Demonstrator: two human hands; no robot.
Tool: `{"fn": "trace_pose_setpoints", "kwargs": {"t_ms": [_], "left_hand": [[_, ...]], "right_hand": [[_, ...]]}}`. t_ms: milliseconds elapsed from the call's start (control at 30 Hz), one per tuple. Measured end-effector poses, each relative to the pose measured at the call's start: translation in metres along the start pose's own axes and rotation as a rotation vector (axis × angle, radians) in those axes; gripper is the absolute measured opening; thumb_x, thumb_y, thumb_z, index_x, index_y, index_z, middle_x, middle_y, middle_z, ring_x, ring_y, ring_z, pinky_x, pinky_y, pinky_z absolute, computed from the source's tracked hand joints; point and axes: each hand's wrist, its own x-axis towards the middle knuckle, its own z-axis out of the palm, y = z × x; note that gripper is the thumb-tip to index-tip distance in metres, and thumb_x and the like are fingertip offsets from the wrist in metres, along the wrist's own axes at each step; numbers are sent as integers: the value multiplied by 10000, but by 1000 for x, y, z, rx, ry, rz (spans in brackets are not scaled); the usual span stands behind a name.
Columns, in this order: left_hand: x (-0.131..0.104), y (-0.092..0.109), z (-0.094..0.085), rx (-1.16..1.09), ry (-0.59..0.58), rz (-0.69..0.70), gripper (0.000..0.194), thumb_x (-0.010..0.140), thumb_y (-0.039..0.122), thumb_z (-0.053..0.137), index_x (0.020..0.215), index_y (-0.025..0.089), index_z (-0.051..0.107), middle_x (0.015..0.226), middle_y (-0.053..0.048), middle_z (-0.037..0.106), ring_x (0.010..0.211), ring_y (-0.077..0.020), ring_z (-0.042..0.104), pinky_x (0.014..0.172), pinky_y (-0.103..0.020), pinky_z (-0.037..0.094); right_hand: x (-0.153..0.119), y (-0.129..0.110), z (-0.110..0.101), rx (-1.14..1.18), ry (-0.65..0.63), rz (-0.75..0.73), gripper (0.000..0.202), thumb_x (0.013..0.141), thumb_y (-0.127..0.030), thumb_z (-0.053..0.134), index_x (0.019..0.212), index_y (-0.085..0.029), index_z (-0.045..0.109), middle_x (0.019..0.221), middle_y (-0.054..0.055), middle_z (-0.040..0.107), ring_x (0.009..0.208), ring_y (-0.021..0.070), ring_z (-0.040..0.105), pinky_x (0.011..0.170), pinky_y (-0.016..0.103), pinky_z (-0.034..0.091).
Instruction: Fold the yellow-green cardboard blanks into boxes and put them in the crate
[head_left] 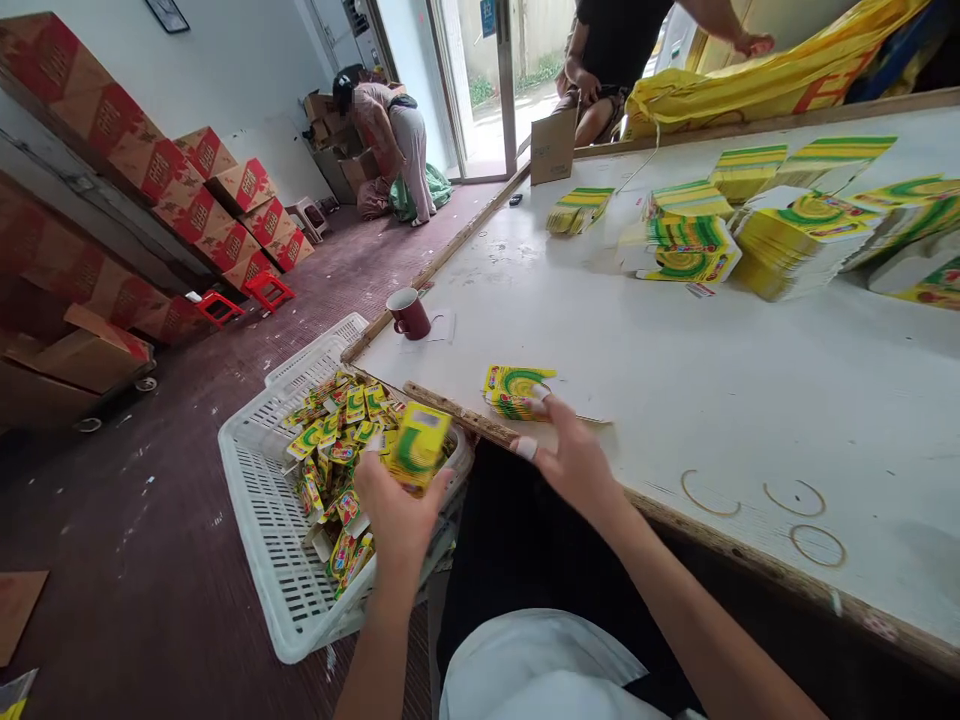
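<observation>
My left hand [401, 510] grips a small yellow and green carton [420, 445], somewhat blurred, above the near side of a white plastic basket [259, 530]. Many similar small cartons [349, 450] fill the basket in a loose heap. At the table's near edge, my right hand [574, 460] has its thumb and fingers apart, with white wraps on the tips. Its fingertips are over the right side of a small stack of flat yellow and green cartons [514, 390]; whether they touch it I cannot tell.
A maroon mug [411, 314] stands near the corner of the white table [645, 370]. Flat carton stacks [802, 240] lie at the far right, rubber bands [817, 545] nearer. A person [622, 50] sits across the table; another person [394, 140] bends by the door. Red-brown boxes [202, 215] line the wall.
</observation>
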Motion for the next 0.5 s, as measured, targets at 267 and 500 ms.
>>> {"fn": "trace_pose_setpoints", "kwargs": {"t_ms": [267, 500], "left_hand": [[-13, -17, 5, -178, -180, -142, 718, 698, 480, 757, 1292, 184, 485, 1295, -158, 552, 1272, -364, 508, 1059, -560, 418], [-34, 27, 22, -826, -522, -318, 798, 631, 614, 790, 1261, 225, 494, 1335, -157, 590, 1274, -314, 546, 996, -464, 498]], "right_hand": [[43, 27, -5, -232, 86, 45, 403, 718, -6, 492, 1071, -158, 611, 978, 149, 684, 957, 323, 593, 898, 498, 456], [12, -8, -13, 34, 12, 25, 464, 747, -117, 546, 1184, -221, 427, 869, 20, 615, 746, 196, 624, 680, 332, 524]]}}
